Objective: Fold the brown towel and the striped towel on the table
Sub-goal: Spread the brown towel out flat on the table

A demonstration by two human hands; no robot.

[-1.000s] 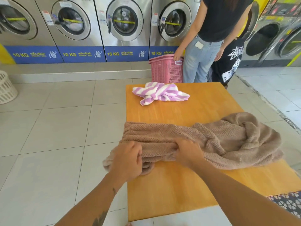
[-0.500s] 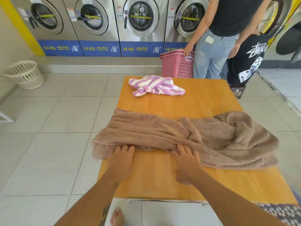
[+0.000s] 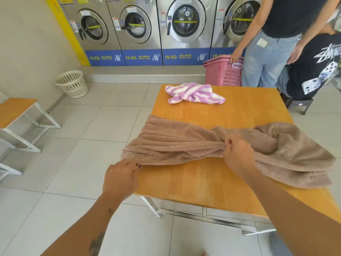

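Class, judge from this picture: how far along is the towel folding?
Done: nothing folded yet. In hand: left hand and right hand grip the bunched brown towel. Left: folding it, then the striped towel, crumpled at the far end of the table.

2 towels (brown towel [image 3: 184, 145], striped towel [image 3: 193, 93]), 4 washers [image 3: 186, 23], 2 baskets [image 3: 221, 72], 2 tables [image 3: 203, 182], 2 hands [image 3: 120, 179], 2 other ppl [image 3: 267, 58].

Laundromat: row of coin washers [image 3: 136, 26], baskets [image 3: 223, 72].

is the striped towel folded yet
No, the striped towel lies in a crumpled heap at the far end of the table, while the left hand and right hand both grip the brown towel.
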